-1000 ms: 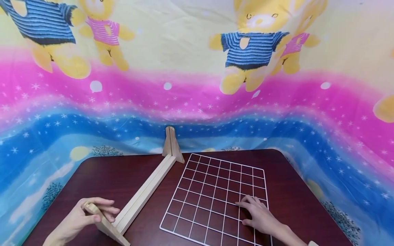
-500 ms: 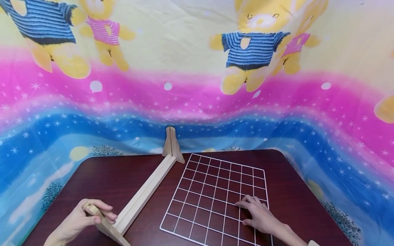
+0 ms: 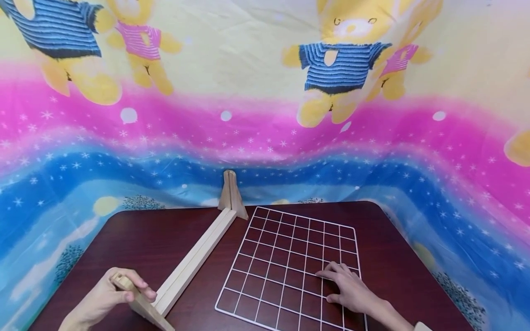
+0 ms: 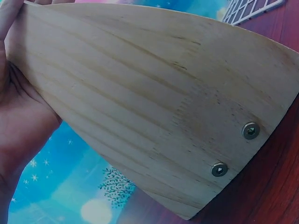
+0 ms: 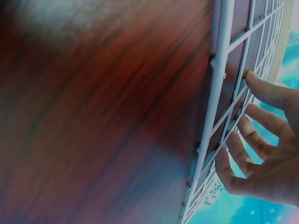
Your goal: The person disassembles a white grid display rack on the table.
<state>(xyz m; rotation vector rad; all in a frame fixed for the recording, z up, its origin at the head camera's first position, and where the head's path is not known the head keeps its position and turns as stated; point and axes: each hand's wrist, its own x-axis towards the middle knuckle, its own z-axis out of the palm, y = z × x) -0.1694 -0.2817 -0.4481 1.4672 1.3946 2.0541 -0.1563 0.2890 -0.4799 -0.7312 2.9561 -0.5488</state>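
A wooden stand [image 3: 194,257] lies along the left half of the table, a long grooved bar with an upright end piece [image 3: 232,195] at the far end and another at the near end. My left hand [image 3: 101,294] grips the top of the near end piece [image 4: 154,102], thumb on one side and fingers on the other. Two bolts [image 4: 251,131] show in that piece's outer face. A white wire grid panel [image 3: 285,264] lies flat to the right of the bar. My right hand [image 3: 349,287] rests on the grid's right part, fingertips touching its wires, fingers loosely bent.
The dark reddish-brown table [image 3: 397,276] has rounded far corners. A cloth backdrop [image 3: 248,92] with printed bears hangs right behind the table and around its sides. The far end piece stands close to that cloth.
My left hand's fingers have drawn slightly further in around the end piece. The stand, the grid and my right hand look almost unmoved.
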